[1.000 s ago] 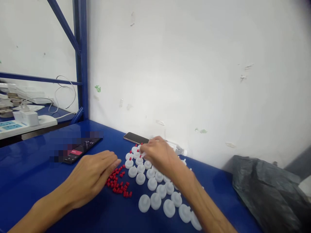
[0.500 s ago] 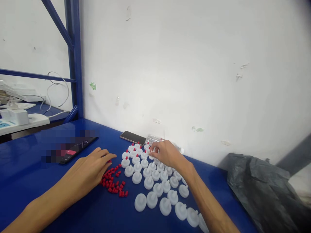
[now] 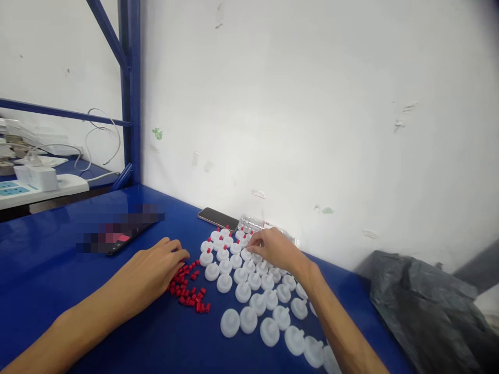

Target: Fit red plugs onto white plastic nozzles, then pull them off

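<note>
Several white round plastic caps (image 3: 249, 298) stand in rows on the blue table (image 3: 47, 270); those in the far rows carry small red tips. A loose heap of small red plugs (image 3: 190, 291) lies just left of the caps. My left hand (image 3: 154, 270) rests palm down on the table, fingers curled at the heap's near-left edge. My right hand (image 3: 273, 248) reaches over the far rows, fingertips pinched together at a cap near the wall. Whatever sits in either pinch is too small to make out.
A dark phone (image 3: 217, 218) lies by the white wall, with a clear plastic bottle (image 3: 257, 224) on its side behind the caps. Another phone (image 3: 117, 236) lies left. A black plastic bag (image 3: 424, 306) fills the right. A blue frame post (image 3: 130, 93) and a power strip (image 3: 42, 189) stand left.
My right hand has moved from the left far caps to the right along the back row. My left hand stays by the red plugs. The camera shifted slightly.
</note>
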Demonstrator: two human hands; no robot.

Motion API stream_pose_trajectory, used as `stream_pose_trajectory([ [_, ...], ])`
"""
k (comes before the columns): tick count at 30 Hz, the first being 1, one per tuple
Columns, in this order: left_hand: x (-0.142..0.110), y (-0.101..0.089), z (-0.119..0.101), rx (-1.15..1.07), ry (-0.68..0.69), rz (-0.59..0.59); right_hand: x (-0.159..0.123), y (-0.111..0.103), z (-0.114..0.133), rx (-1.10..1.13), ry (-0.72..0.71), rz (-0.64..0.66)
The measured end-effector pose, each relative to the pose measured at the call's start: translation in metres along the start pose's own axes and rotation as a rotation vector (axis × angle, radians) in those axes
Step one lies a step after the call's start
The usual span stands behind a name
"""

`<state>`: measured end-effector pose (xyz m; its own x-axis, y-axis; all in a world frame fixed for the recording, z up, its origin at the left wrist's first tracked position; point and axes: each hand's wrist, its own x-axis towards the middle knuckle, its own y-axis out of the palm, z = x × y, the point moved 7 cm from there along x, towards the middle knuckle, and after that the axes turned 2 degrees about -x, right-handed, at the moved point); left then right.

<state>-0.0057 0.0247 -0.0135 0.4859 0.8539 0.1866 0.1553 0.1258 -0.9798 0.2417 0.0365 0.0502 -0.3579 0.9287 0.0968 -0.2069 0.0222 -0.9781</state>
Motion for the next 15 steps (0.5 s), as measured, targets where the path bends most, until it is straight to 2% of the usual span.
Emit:
stream_pose_trajectory([
  [5, 0.001, -0.001, -0.004, 0.04, 0.019, 0.008, 0.0, -0.002, 0.001, -0.033, 0.013, -0.031],
  [9, 0.001, 0.002, -0.003, 0.021, 0.05, -0.01, 0.001, -0.007, -0.01, -0.12, 0.112, -0.127],
  [15, -0.001, -0.004, -0.004, 0.034, 0.05, -0.06, 0.003, 0.004, -0.026, -0.164, 0.192, -0.144],
])
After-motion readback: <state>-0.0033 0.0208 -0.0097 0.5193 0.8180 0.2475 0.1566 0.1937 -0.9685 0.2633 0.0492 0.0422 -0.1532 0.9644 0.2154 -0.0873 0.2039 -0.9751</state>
